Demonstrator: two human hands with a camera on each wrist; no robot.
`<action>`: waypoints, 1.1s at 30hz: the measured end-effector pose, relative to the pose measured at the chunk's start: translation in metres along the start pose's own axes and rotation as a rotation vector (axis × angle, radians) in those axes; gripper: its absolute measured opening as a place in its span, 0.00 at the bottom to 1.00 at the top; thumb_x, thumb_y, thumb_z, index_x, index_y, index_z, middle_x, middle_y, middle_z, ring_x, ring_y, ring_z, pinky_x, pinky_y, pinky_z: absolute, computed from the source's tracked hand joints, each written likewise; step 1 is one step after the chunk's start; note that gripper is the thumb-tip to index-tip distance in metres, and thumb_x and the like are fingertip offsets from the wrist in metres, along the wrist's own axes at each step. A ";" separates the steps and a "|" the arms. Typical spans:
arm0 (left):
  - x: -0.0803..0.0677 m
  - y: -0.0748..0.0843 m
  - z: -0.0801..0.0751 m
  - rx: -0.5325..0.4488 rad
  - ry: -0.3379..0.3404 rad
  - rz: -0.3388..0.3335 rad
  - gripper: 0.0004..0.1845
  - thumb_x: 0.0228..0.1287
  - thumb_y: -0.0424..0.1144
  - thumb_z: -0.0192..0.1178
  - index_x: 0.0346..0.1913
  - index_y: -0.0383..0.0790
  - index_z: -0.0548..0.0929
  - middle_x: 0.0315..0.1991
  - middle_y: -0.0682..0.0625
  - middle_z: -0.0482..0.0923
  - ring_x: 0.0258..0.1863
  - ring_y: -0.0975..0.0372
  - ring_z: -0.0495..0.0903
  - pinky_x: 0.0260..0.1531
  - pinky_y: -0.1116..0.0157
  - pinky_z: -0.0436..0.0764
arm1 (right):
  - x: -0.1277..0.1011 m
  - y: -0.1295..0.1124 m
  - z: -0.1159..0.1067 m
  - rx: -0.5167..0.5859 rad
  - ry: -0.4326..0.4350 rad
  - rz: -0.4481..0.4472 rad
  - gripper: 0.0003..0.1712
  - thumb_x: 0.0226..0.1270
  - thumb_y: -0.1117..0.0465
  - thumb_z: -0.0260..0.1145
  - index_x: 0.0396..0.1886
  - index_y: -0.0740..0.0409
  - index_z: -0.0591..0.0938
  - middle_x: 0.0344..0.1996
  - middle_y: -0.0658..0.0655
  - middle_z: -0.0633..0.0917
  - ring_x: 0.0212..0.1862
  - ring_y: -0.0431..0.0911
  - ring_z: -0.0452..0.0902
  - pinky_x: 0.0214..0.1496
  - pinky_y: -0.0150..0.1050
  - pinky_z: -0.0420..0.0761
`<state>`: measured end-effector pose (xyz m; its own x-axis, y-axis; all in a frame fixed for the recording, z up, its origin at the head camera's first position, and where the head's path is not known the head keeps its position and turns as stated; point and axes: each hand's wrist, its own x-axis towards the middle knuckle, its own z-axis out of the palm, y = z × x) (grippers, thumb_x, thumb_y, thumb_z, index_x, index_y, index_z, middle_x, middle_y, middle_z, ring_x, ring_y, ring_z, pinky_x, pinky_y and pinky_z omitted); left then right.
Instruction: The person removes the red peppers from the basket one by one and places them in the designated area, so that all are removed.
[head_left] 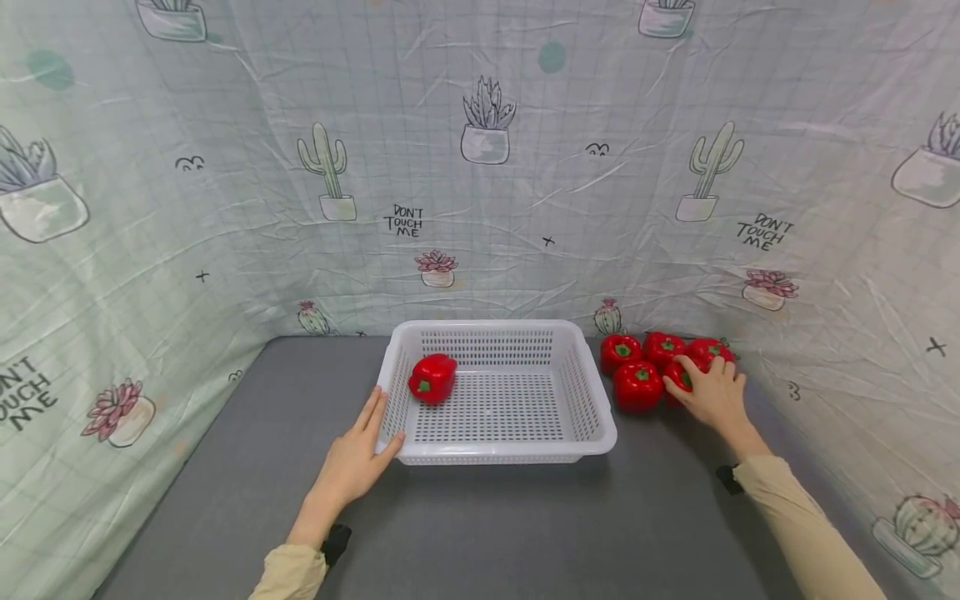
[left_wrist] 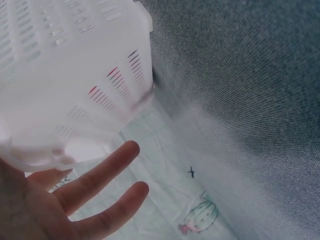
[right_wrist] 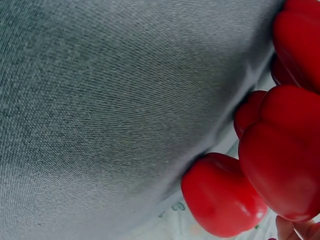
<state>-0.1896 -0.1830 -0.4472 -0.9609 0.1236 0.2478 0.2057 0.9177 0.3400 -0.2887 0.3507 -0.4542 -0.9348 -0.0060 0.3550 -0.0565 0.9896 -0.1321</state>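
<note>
A white plastic basket [head_left: 491, 450] with slotted walls stands on the grey table, and one red bell pepper [head_left: 433, 379] lies inside at its left. My left hand [head_left: 352, 458] rests at the basket's left rim, near the front corner. Its fingers are stretched out, two of them reaching past the wall in the left wrist view. To the right of the basket, my right hand [head_left: 712, 396] grips a red bell pepper [right_wrist: 280, 155] between thumb and fingers. Only fingertips [right_wrist: 285, 227] of this hand show in the right wrist view, at the pepper's lower edge.
Several more red bell peppers [head_left: 637, 386] are grouped close beside the basket's right wall, next to my right hand. A printed cloth [head_left: 487, 208] hangs behind the table [head_left: 480, 533] and along both sides.
</note>
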 end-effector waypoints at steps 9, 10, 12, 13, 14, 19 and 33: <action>0.000 0.000 0.001 0.003 -0.003 -0.006 0.39 0.59 0.52 0.53 0.69 0.40 0.52 0.70 0.45 0.48 0.34 0.53 0.77 0.27 0.58 0.76 | -0.001 0.006 0.010 -0.002 -0.053 0.016 0.28 0.60 0.41 0.53 0.53 0.54 0.66 0.34 0.76 0.65 0.40 0.68 0.57 0.33 0.60 0.58; 0.000 0.000 0.001 0.001 -0.001 -0.006 0.39 0.59 0.52 0.53 0.68 0.40 0.52 0.70 0.45 0.49 0.34 0.53 0.77 0.29 0.57 0.77 | -0.001 0.007 0.011 0.001 -0.052 0.016 0.28 0.60 0.42 0.53 0.52 0.54 0.66 0.33 0.76 0.65 0.40 0.68 0.57 0.33 0.60 0.58; 0.000 0.000 0.001 -0.002 -0.002 -0.006 0.39 0.59 0.52 0.52 0.69 0.40 0.52 0.70 0.45 0.49 0.35 0.53 0.77 0.30 0.56 0.77 | -0.001 0.008 0.013 0.001 -0.059 0.018 0.28 0.60 0.42 0.53 0.52 0.55 0.66 0.33 0.76 0.65 0.39 0.69 0.57 0.32 0.60 0.58; 0.000 0.000 0.001 -0.004 -0.002 -0.006 0.39 0.59 0.52 0.52 0.69 0.40 0.52 0.70 0.45 0.49 0.35 0.52 0.77 0.30 0.56 0.77 | -0.001 0.008 0.014 0.002 -0.066 0.021 0.28 0.60 0.42 0.54 0.52 0.55 0.66 0.33 0.76 0.65 0.38 0.69 0.57 0.32 0.60 0.59; 0.000 0.000 0.001 -0.004 -0.003 -0.006 0.39 0.59 0.52 0.52 0.69 0.40 0.52 0.70 0.45 0.49 0.35 0.52 0.77 0.30 0.56 0.77 | -0.001 0.009 0.015 0.004 -0.072 0.023 0.28 0.59 0.42 0.54 0.52 0.55 0.66 0.33 0.76 0.65 0.38 0.69 0.57 0.32 0.60 0.59; 0.000 -0.001 0.001 -0.004 0.001 -0.002 0.39 0.59 0.52 0.53 0.68 0.39 0.52 0.70 0.45 0.49 0.35 0.52 0.77 0.29 0.56 0.77 | -0.001 0.014 0.017 0.021 -0.111 0.035 0.30 0.59 0.39 0.53 0.53 0.54 0.66 0.35 0.76 0.66 0.38 0.69 0.58 0.32 0.59 0.59; 0.000 -0.001 0.001 -0.004 0.002 -0.001 0.38 0.59 0.51 0.53 0.68 0.40 0.53 0.70 0.46 0.49 0.29 0.55 0.76 0.24 0.62 0.73 | -0.007 0.019 0.006 0.034 -0.182 -0.050 0.46 0.40 0.43 0.71 0.57 0.56 0.62 0.38 0.75 0.66 0.41 0.69 0.60 0.34 0.60 0.61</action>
<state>-0.1902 -0.1830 -0.4485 -0.9608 0.1222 0.2489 0.2057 0.9161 0.3442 -0.2855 0.3688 -0.4647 -0.9784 -0.0835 0.1892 -0.1130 0.9820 -0.1511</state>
